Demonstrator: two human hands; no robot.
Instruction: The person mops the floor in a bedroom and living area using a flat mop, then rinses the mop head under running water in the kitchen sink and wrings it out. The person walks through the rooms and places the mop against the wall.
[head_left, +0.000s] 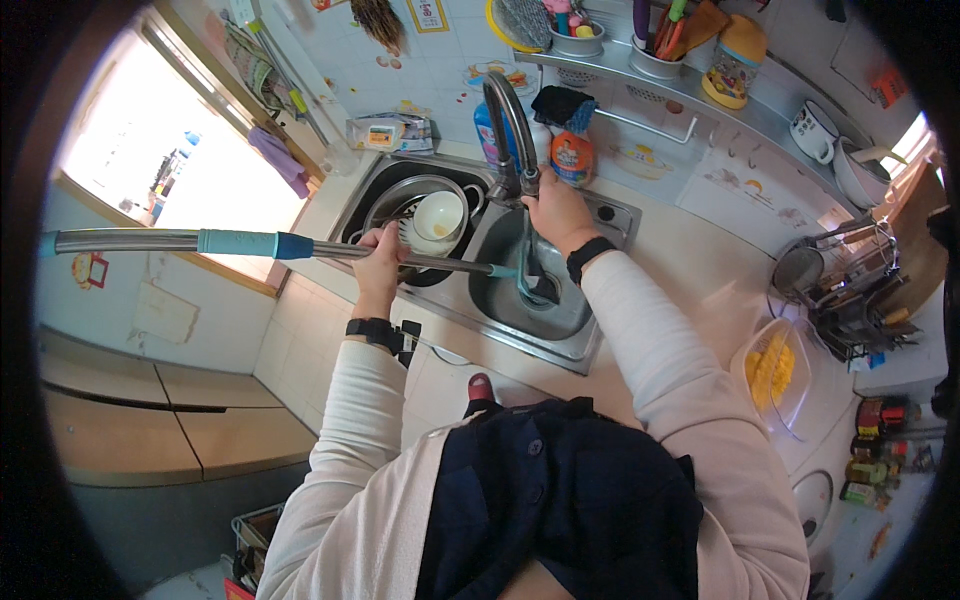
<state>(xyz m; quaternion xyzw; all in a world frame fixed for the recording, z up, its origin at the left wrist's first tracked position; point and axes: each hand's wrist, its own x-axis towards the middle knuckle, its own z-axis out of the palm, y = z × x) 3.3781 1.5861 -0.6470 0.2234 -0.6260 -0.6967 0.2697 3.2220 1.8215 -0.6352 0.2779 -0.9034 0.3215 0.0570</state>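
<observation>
My left hand (382, 259) is closed around the metal pole of a long-handled squeegee-like tool (442, 262), whose pole has a teal grip at the left. Its teal and dark head lies inside the right basin (491, 300) of the steel sink, over the drain. My right hand (559, 208) grips the spout end of the chrome faucet (504, 97); its fingertips are partly hidden. Water appears to run from the spout onto the tool's head. In the left basin a white bowl (438, 215) rests in a metal pot with handles (375, 196).
Behind the faucet stand a blue bottle (487, 133) and an orange bottle (572, 157). A metal shelf (615, 67) with utensil holders runs above. On the right are a utensil rack (847, 292) and a clear container (739, 367) with yellow contents. A doorway opens at the left.
</observation>
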